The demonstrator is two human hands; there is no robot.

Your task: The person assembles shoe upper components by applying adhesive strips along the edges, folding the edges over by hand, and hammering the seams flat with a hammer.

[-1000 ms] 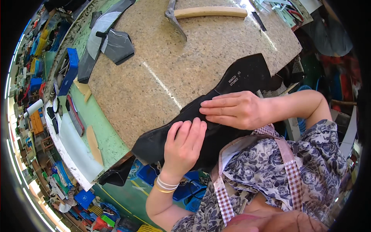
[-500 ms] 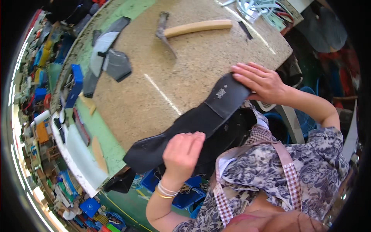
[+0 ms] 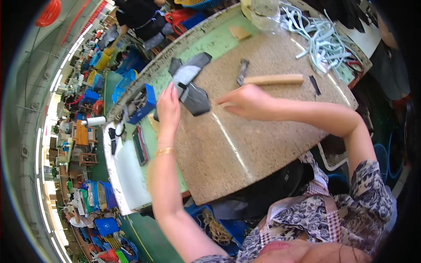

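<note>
My left hand (image 3: pixel 168 108) reaches to the far left of the board, its fingers stretched out at the near edge of a grey, angular cut piece (image 3: pixel 188 74) with a lighter band. Whether the fingertips touch it, I cannot tell. Another dark grey cut piece (image 3: pixel 195 101) lies against it. My right hand (image 3: pixel 250 103) hovers over the board, fingers loosely extended leftward, holding nothing that I can see. Just beyond it lies a hammer with a pale wooden handle (image 3: pixel 280 79); my hand hides part of its metal head (image 3: pixel 242 72). Black material (image 3: pixel 272 186) lies across my lap.
The speckled board (image 3: pixel 210 162) covers the green tabletop. A blue bin (image 3: pixel 143 105) and a red-edged dark tool (image 3: pixel 140 146) sit at the left. Pale tangled strips (image 3: pixel 322 41) lie back right, near a small black scrap (image 3: pixel 315 85). Another person (image 3: pixel 140 19) is beyond the table.
Both hands have left the long black piece, which is off the board's near edge. They have moved forward and left across the board. The view has turned left.
</note>
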